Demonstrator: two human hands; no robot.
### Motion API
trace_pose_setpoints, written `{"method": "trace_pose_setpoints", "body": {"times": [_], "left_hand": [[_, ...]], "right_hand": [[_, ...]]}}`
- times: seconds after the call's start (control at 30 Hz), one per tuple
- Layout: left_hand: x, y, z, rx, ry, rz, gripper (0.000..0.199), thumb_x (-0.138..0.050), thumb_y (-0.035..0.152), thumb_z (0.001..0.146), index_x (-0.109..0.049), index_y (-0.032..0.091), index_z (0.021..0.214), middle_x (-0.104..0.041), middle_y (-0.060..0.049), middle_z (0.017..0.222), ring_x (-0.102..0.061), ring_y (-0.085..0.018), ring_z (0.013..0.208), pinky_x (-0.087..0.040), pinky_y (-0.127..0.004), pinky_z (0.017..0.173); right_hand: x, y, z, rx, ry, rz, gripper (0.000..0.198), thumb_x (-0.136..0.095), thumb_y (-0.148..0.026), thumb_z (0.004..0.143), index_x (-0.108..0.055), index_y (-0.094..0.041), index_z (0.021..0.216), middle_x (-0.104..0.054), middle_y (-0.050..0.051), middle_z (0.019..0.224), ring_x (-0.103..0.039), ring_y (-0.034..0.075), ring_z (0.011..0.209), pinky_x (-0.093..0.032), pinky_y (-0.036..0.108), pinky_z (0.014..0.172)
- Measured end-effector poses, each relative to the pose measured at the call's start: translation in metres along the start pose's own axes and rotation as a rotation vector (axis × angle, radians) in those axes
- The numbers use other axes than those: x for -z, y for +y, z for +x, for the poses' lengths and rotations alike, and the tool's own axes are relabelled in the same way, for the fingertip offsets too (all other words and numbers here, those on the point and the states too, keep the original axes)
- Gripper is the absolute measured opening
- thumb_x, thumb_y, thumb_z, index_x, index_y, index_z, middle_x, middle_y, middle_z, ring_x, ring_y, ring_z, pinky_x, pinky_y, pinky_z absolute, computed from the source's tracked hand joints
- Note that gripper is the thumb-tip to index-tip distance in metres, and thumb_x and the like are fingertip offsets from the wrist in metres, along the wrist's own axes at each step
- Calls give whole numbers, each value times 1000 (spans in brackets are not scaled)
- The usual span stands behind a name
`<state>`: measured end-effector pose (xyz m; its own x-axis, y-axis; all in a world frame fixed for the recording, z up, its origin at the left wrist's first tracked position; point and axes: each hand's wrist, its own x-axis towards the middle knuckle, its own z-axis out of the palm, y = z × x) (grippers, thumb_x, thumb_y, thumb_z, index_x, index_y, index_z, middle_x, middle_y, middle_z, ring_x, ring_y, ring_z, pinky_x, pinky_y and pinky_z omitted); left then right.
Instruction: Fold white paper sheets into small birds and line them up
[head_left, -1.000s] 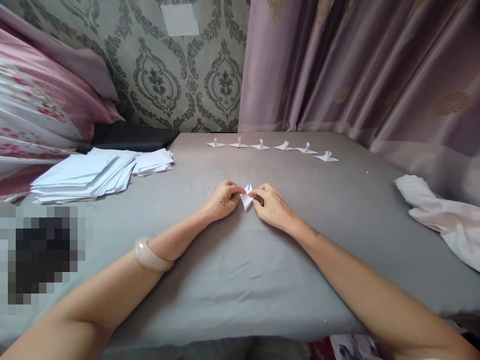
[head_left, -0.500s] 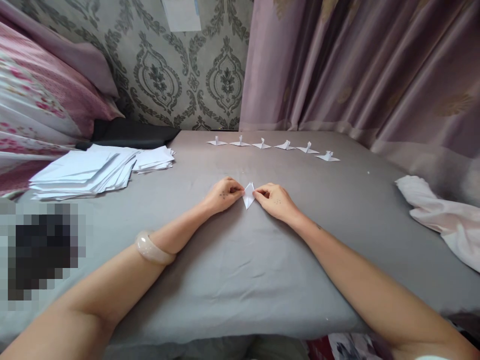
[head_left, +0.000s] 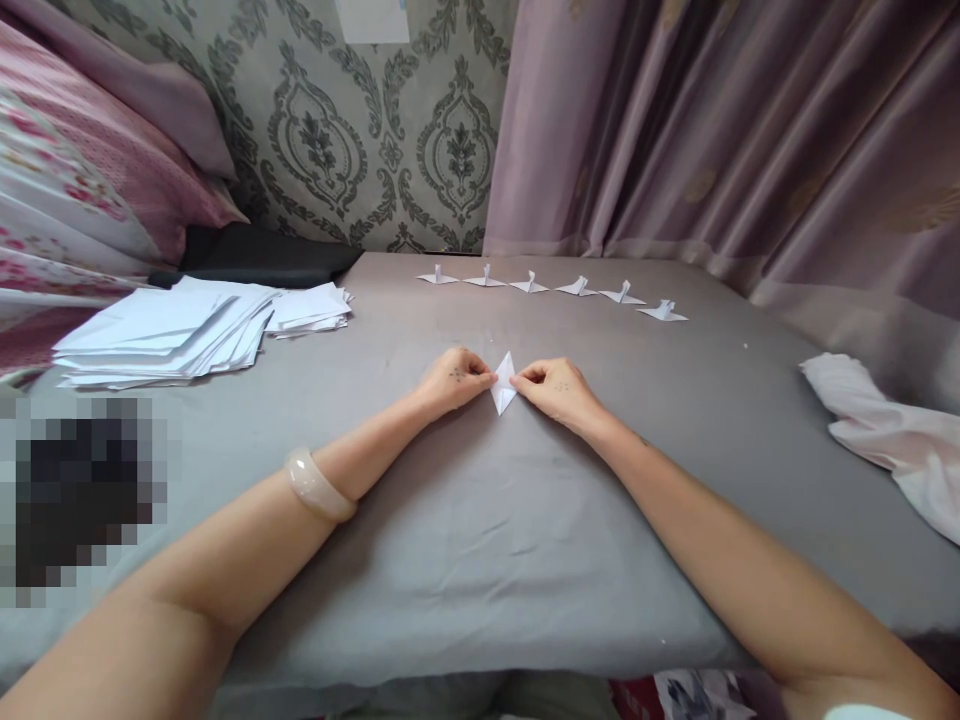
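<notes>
A small folded white paper (head_left: 505,388) in a diamond shape is held between my two hands, just above or on the grey cloth. My left hand (head_left: 457,380) pinches its left edge between thumb and forefinger. On the opposite edge, my right hand (head_left: 556,388) grips it the same way, fingers curled in. One point of the paper faces me and the other points away. Beyond my hands stands a row of several folded paper cranes (head_left: 531,284) with spread wings.
Stacks of white paper sheets (head_left: 157,330) lie at the left, beside a black item (head_left: 262,258). A crumpled pale cloth (head_left: 892,430) rests on the right side of the grey-covered table (head_left: 465,560). Curtains (head_left: 660,130) and a patterned wall border the far edge.
The paper's far end now rises to a longer, sharper point, making a full diamond. Both hands keep their pinch; the view has shifted slightly.
</notes>
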<state>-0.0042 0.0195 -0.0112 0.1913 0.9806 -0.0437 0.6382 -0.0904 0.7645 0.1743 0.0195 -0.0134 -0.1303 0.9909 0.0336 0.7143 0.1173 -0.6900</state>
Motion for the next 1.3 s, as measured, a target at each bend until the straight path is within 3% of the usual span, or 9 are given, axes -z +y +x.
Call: {"method": "trace_pose_setpoints", "body": {"times": [0.4,0.7,0.93,1.3], "left_hand": [[-1,-8,7,43,-38,-123,22,-61,34,69,-67,13,70,-50,2,54,-41,-8,46,-26,-20,43],[0,-3,7,31,-49,-68,18,-62,31,69,-67,13,70,-48,3,52,-39,-7,45,-25,-20,42],[1,-5,9,8,-59,-48,20,-63,32,68,-68,13,69,-49,2,51,-39,-8,46,-26,-21,43],[1,4,3,26,-26,19,20,-56,28,72,-60,13,59,-43,3,50,-38,-9,49,-24,-22,44]], "right_hand": [[0,-5,-1,-81,-18,-6,24,-58,-37,68,-71,-17,69,-66,1,65,-54,14,59,-37,24,53],[3,-6,1,-106,-43,31,25,-60,-39,68,-71,-17,65,-57,-1,56,-51,13,58,-36,23,52],[6,-8,0,-150,-10,55,20,-63,-38,66,-72,-20,66,-64,1,63,-56,14,60,-40,24,56],[3,-3,-3,-67,5,53,19,-61,-34,69,-69,-18,68,-68,2,70,-58,14,65,-41,24,60]]}}
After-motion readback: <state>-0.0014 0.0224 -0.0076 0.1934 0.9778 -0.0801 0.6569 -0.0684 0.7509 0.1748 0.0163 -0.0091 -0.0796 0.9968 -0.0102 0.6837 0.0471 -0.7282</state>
